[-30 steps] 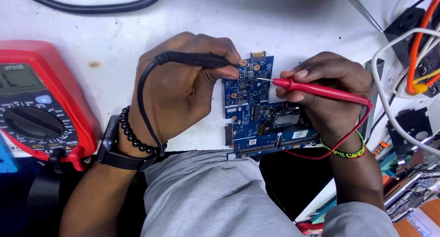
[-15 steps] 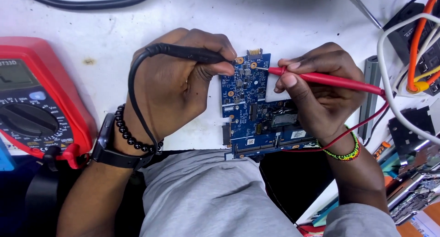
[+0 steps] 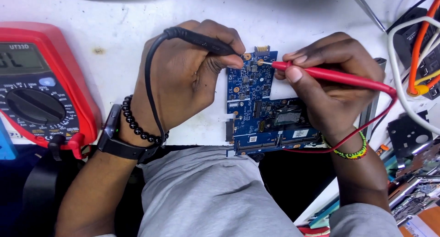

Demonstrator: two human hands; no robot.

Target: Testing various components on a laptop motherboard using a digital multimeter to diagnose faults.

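A blue circuit board (image 3: 261, 113) lies on the white table near its front edge. My left hand (image 3: 183, 79) grips a black test probe (image 3: 201, 41), whose tip rests at the board's top left corner. In my right hand (image 3: 330, 88) is a red test probe (image 3: 339, 76); its metal tip touches a round pad near the board's top edge. The two probe tips sit close together. A black lead loops over my left wrist, and a red lead runs under my right wrist.
A red multimeter (image 3: 41, 97) with a dial stands at the left, leads plugged into its bottom. White and orange cables (image 3: 415, 58) and dark parts (image 3: 408, 136) crowd the right side. A grey knee (image 3: 201, 195) is below the table edge.
My right hand has moved up and left, bringing the red probe tip from mid-board to the pad near the top edge. The left hand and black probe have barely moved.
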